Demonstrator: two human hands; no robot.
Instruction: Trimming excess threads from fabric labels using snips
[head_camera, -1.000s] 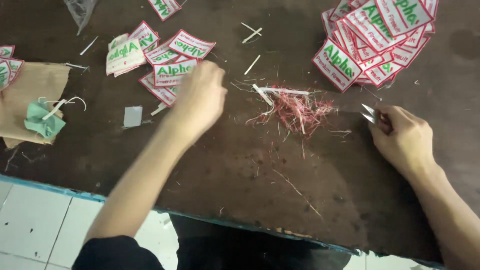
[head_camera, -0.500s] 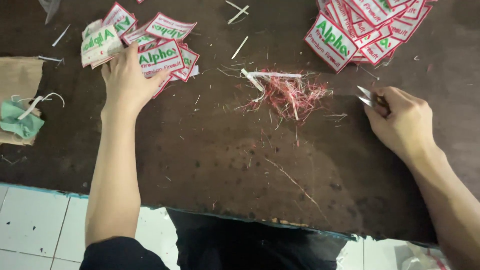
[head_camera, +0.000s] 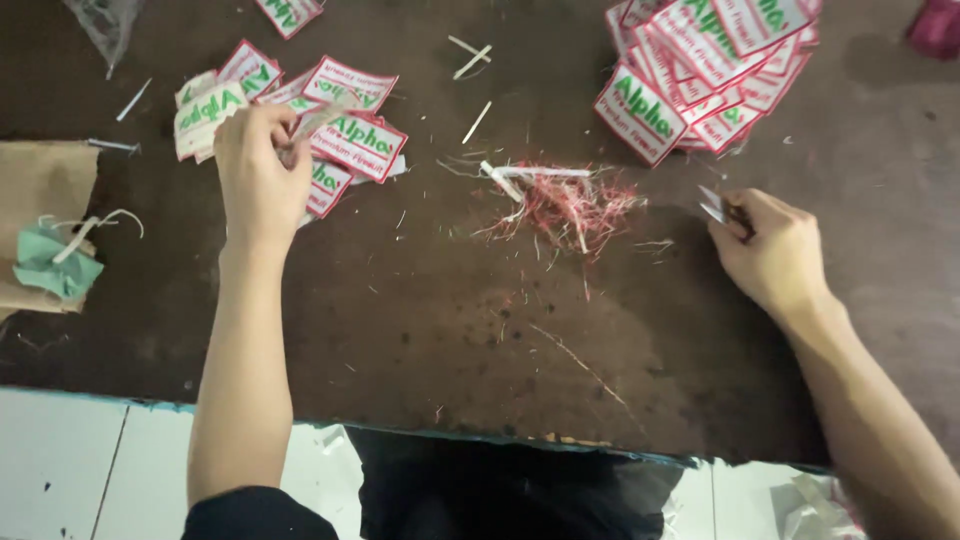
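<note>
My left hand (head_camera: 262, 170) reaches to the far left of a dark brown table (head_camera: 420, 330) and pinches one embroidered patch (head_camera: 318, 118) from a loose pile of white patches with red borders and green lettering (head_camera: 350, 140). My right hand (head_camera: 772, 250) rests on the table at the right, closed around small metal snips (head_camera: 714, 204) whose tips poke out toward the left. Between the hands lies a heap of red and white thread trimmings (head_camera: 565, 205).
A second, larger stack of the same patches (head_camera: 700, 70) sits at the far right. A brown paper bag with a green scrap (head_camera: 45, 240) lies at the left edge. White strips (head_camera: 470, 55) are scattered. The table's near edge (head_camera: 500, 440) has white tiles below.
My left hand moved from the table's middle to the left patch pile and took hold of a patch. My right hand stayed put with the snips.
</note>
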